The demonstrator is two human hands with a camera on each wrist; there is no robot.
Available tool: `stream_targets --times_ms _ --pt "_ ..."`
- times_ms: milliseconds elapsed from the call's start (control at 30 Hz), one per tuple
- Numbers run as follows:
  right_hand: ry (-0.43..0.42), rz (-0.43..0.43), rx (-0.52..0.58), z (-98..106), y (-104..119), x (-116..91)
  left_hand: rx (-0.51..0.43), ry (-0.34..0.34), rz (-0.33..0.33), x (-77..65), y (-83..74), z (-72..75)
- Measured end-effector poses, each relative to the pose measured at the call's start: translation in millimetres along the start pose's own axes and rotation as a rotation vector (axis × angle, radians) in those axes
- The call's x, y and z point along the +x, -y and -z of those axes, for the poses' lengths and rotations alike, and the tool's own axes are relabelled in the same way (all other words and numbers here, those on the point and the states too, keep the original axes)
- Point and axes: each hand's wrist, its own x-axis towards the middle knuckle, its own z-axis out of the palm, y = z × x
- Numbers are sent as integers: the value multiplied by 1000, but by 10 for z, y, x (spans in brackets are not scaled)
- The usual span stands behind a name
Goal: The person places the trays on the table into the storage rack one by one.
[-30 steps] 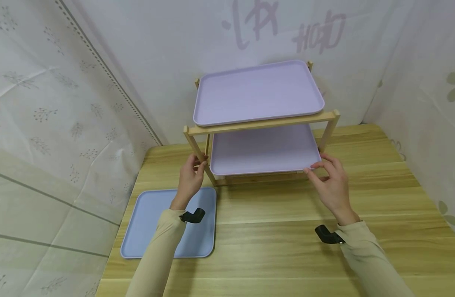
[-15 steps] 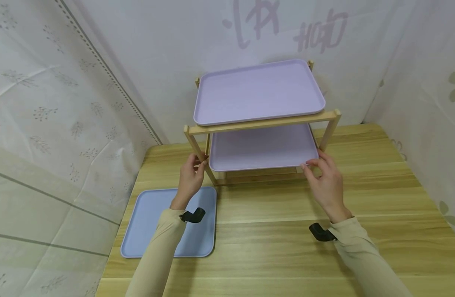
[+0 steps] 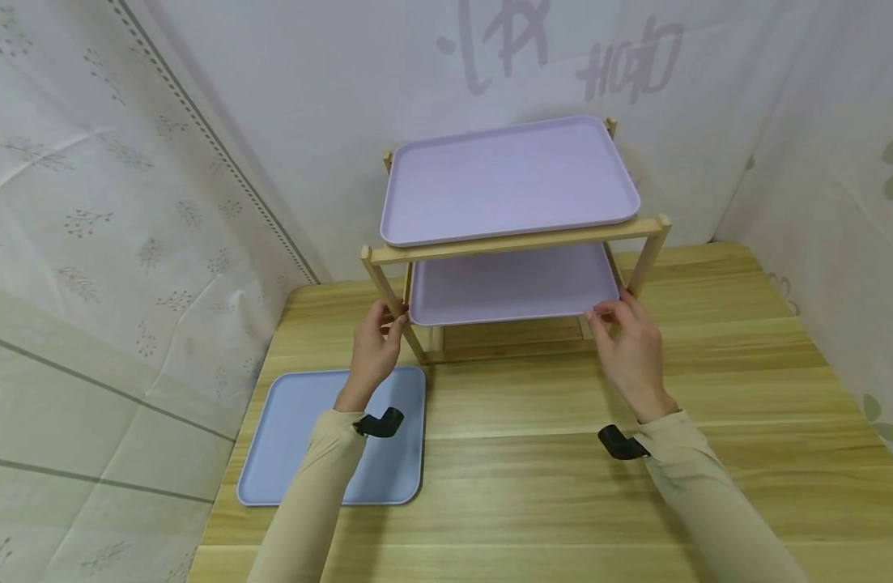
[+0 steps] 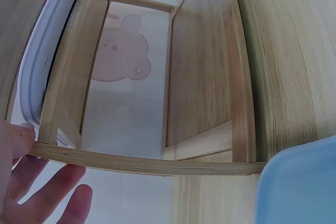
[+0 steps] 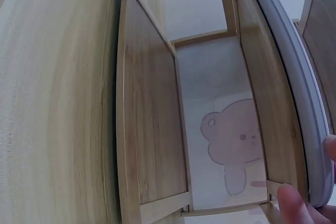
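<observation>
A wooden two-tier rack (image 3: 519, 242) stands at the back of the table, with one lilac tray (image 3: 512, 182) on top and a lower lilac tray (image 3: 515, 283) on the shelf below. My left hand (image 3: 373, 348) holds the rack's front left post, thumb on one side and fingers on the other, as the left wrist view shows. At the lower tray's front right corner, my right hand (image 3: 631, 352) pinches the rim between thumb and fingers. The right wrist view catches only some fingertips (image 5: 291, 203) beside the tray's edge (image 5: 294, 61).
A blue tray (image 3: 293, 437) lies flat on the wooden table (image 3: 526, 486), front left, partly under my left forearm. Patterned white cloth (image 3: 271, 121) hangs behind the rack and along both sides. Low wooden slats (image 3: 512, 334) form the rack's bottom level.
The lower lilac tray has slid back into the rack, exposing more of the bottom slats. My right hand has moved forward and slightly left with it. My left hand stays on the post.
</observation>
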Motion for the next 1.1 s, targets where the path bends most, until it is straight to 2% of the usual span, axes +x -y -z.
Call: stream_targets --times_ms 67,467,1100 --pt "5 -6 4 -19 -7 17 2 -7 -7 -3 2 -3" --pt "27 -24 -24 -84 -5 107 -7 29 61 8 16 9" --pt "67 -84 -55 -127 17 201 -38 33 79 11 5 10"
